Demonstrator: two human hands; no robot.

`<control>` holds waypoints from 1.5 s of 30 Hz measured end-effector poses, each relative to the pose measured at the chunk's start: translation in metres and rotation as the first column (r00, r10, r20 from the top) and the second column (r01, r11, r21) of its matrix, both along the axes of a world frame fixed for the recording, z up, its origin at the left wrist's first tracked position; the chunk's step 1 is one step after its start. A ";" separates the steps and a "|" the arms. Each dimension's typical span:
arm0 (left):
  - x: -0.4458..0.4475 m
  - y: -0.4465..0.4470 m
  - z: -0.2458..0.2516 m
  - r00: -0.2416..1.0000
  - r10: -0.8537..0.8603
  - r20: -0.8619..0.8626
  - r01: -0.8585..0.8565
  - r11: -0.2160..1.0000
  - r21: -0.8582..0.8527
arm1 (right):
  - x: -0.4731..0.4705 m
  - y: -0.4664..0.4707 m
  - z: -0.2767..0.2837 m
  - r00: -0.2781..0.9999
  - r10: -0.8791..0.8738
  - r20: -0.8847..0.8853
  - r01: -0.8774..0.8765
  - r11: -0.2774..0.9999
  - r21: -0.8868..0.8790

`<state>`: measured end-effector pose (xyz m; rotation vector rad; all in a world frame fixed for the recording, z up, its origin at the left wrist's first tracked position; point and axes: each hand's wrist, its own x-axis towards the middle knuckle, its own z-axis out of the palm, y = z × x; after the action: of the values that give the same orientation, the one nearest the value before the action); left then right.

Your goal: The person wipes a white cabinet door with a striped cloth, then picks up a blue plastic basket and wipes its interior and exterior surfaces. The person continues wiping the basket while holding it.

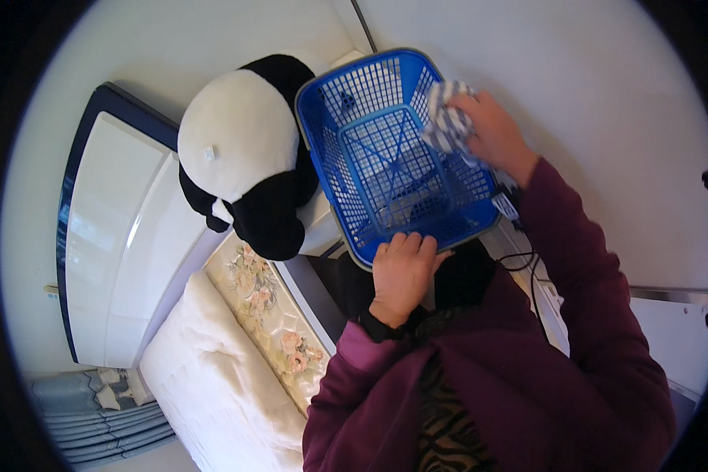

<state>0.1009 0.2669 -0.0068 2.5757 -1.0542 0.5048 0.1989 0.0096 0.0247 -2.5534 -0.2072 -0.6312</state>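
Observation:
A blue plastic basket (380, 147) with lattice sides, a mesh bottom and a grey-edged rim is before me, its opening facing up towards me. The fingers of my left hand (402, 268) curl over its near wall and hold the rim. In my right hand (495, 133) is a bunched cloth (448, 115) with grey and white stripes. It lies over the right wall and rim of the basket; my fingers hide part of it. No loose thing shows clearly inside the basket.
Left of the basket sits a black-and-white plush toy (236, 135), close against it. Beyond are a white headboard (124, 230), a floral mattress (271, 301) and a white quilt (224, 371). Dark cables (534, 277) hang by my right sleeve. A pale wall (602, 147) rises at right.

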 end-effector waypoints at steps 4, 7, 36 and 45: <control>0.006 0.002 -0.006 1.000 0.002 -0.003 -0.003 1.000 -0.024 | -0.101 0.028 -0.008 0.999 -0.044 -0.016 0.043 0.997 -0.070; 0.006 -0.004 -0.008 1.000 0.004 -0.030 -0.005 0.999 -0.038 | -0.160 0.046 -0.003 0.992 -0.016 -0.125 0.021 0.999 0.039; 0.108 0.187 -0.027 0.754 0.605 -0.257 -0.643 0.597 -0.480 | -0.150 0.037 -0.094 0.986 -0.073 0.151 0.072 0.997 0.012; 0.041 0.211 -0.054 0.729 0.652 -0.208 -0.574 0.416 -0.705 | -0.146 0.018 -0.110 0.970 -0.089 0.227 0.102 0.994 -0.047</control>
<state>0.1423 0.4777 -0.0611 2.0658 0.2054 0.9990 0.0532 0.0281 -0.0858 -2.5570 -0.1820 -0.9661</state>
